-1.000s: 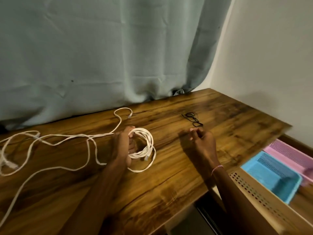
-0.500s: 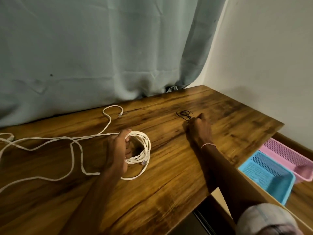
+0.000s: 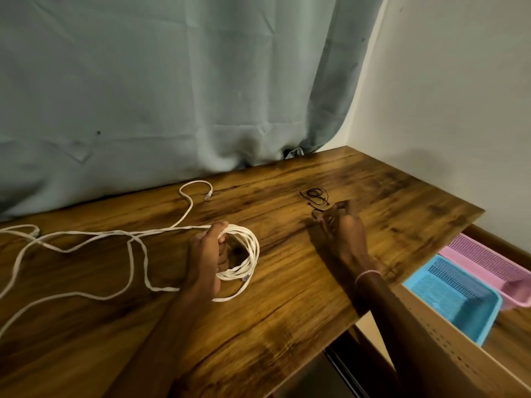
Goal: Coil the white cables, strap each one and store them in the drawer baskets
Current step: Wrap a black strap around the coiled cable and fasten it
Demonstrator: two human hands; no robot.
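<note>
- The loose white cable [image 3: 86,239] trails over the table [image 3: 287,326] to the left of the left hand. Its strands cross, so I cannot tell whether this is 1 cable or 2. Only 1 plug end [image 3: 208,194] shows, lying beyond that hand.
- The left hand [image 3: 205,259] has its fingers curled round the near side of 1 white coil [image 3: 253,254]. The coil has several turns and rests on the table.
- The cable looks light, soft and a little springy, so the turns would likely spread if let go. The best place to hold it is where the turns bunch under the fingers, with the strap wrapped just beside that grip.
- To the right of the coil, the right hand [image 3: 342,228] has curled fingers pinching 1 thin black strap [image 3: 314,211] at its tips.
- Just beyond that hand lies a small tangle of spare straps [image 3: 317,194], too fine to count.
- Right of and below the right hand is 1 open drawer [image 3: 431,340] holding 2 baskets: 1 blue basket [image 3: 451,285] and 1 pink basket [image 3: 488,259].
</note>
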